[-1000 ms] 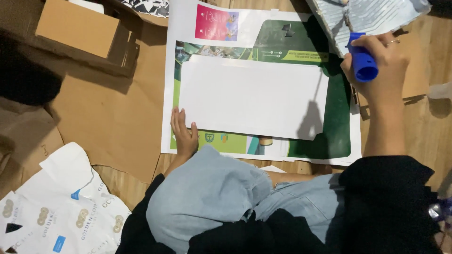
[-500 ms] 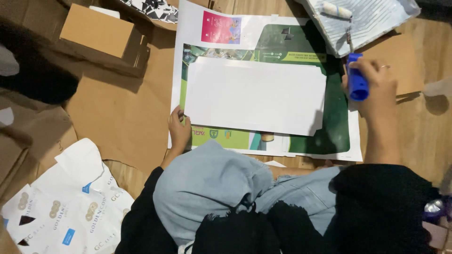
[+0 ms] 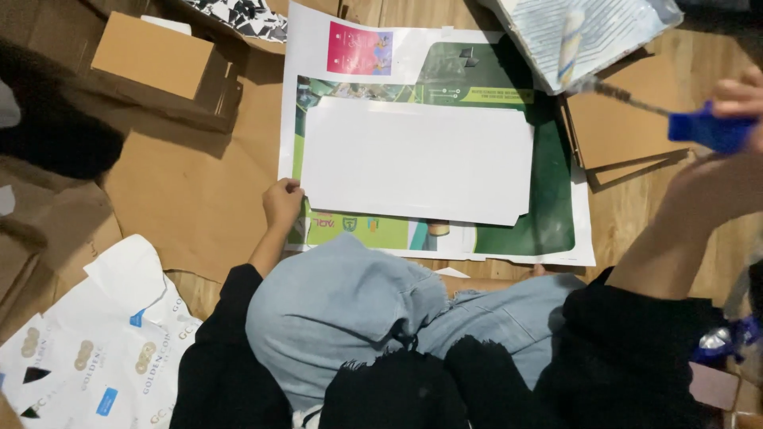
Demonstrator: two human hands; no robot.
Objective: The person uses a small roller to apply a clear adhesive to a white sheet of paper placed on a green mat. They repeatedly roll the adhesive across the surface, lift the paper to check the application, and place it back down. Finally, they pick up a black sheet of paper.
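Partly cropped | right hand (image 3: 735,103) fingers grip blue-handled tool (image 3: 707,129) | left hand (image 3: 282,202) fingers curled on white sheet (image 3: 417,159)

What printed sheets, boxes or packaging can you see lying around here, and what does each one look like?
Printed poster: centre floor, rectangular, green with white border and a pink patch at top.
White sheet: lying on the poster, blank, corners notched; left hand at its lower left corner.
Cardboard box: upper left, brown, flat.
White printed paper: lower left, crumpled, gold round marks and small blue patches.
Black-and-white patterned sheet: top edge.
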